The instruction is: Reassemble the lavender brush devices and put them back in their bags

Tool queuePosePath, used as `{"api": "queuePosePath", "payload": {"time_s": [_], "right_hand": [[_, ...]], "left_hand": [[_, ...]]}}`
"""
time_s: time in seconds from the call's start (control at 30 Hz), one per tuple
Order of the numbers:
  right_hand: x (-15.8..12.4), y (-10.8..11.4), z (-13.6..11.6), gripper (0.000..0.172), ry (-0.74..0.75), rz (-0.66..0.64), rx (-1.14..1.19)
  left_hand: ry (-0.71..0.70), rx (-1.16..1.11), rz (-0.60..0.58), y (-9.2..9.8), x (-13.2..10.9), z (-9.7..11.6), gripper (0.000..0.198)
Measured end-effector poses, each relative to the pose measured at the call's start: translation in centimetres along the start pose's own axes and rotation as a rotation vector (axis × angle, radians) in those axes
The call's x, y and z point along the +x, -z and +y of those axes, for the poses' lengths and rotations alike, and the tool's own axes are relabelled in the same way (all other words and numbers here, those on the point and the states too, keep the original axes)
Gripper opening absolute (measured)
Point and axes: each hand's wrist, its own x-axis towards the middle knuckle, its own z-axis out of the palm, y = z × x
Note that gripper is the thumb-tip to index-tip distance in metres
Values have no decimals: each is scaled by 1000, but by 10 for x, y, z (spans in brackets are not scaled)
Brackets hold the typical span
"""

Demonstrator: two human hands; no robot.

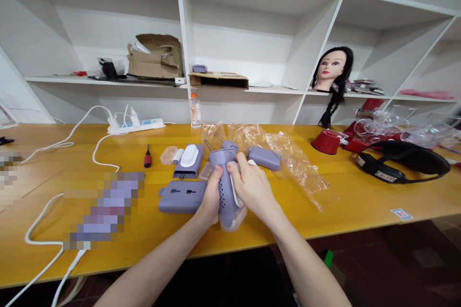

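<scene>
Upright at the front middle of the table is a grey-purple plastic holder with small round holes, a white strip and a translucent base. My left hand is closed on its left side, thumb on the upper body. My right hand grips the other side, its fingers pressing near the white strip. Left of them lie a matching panel with keyhole slots and a unit with a white oval part. A small translucent cup sits beside that unit. Behind my right hand rests another perforated piece.
A red-and-black screwdriver lies left of the parts. Crinkled clear plastic wrap spreads behind and to the right. A power strip with white cables, a clear bottle, a black headset and red cups also occupy the table.
</scene>
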Motion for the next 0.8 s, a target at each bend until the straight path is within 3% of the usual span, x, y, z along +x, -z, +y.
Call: {"api": "queuePosePath", "payload": {"time_s": [0.23, 0.63, 0.8], "right_hand": [[0, -1, 6, 25, 65, 19, 73], [2, -9, -3, 27, 48, -8, -32], [5, -2, 3, 30, -30, -53, 134]], "left_hand": [[34, -17, 2, -2, -1, 5, 42], [60, -59, 46, 3, 2, 8, 39], [128, -59, -16, 4, 12, 16, 49]]}}
